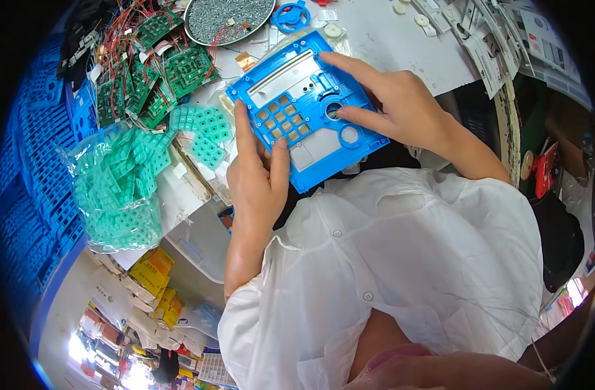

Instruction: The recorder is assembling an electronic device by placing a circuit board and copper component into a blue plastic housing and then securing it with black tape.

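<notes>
Housing of blue plastic (315, 109), gripped by the left hand (258, 177) and right hand (404, 107) on opposite sides, is at the bench's (401, 39) near edge, its key openings apparently bare, while green keypads (206, 123) and circuit boards (185, 69) lie unfitted toward the left edge.

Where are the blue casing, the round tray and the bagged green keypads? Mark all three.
Blue casing (315, 112): head view, plastic between the square openings and the round one.
Round tray (230, 43): head view, near rim.
Bagged green keypads (120, 185): head view, middle of the heap.
</notes>
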`<state>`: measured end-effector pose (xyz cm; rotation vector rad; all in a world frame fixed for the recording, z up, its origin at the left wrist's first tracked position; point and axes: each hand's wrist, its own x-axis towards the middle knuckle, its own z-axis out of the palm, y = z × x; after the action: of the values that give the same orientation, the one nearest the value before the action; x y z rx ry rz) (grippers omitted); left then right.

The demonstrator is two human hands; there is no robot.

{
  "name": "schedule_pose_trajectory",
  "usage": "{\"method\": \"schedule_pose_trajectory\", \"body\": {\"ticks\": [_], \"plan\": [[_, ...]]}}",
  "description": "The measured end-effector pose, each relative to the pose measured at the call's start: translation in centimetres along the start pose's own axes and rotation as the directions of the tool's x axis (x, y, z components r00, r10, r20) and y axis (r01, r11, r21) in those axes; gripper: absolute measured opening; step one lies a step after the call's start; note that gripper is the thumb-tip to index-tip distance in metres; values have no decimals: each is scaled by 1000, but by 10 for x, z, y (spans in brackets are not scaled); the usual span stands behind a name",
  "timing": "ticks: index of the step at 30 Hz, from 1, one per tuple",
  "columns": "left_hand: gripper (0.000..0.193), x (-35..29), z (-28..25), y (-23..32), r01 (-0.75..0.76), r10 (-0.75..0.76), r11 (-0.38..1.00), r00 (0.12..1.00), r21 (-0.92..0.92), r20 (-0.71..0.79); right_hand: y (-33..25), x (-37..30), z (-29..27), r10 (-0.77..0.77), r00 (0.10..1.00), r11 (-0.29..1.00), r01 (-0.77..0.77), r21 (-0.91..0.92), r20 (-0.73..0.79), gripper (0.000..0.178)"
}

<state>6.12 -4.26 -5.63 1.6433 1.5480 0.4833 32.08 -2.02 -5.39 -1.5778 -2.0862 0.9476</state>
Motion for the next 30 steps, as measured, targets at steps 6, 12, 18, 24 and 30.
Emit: {"method": "schedule_pose_trajectory", "body": {"ticks": [6,12,18,24,30], "plan": [[75,13,0,-8,-102,113,984,991,145,-69,8,13,9,-132,990,966,115,-232,-57,58],[70,8,-7,-6,17,-28,966,999,258,40,1,17,6,-201,977,886,210,-413,67,57],[65,0,3,-10,-461,573,755,809,465,-129,-3,21,5,-172,973,857,225,-464,156,59],[43,-5,17,-8,-520,483,692,849,501,214,7,28,-8,-210,969,939,237,-248,130,40],[42,-5,17,-6,-504,467,725,861,469,204,48,74,-25,-35,987,986,8,-169,-157,16]]}}
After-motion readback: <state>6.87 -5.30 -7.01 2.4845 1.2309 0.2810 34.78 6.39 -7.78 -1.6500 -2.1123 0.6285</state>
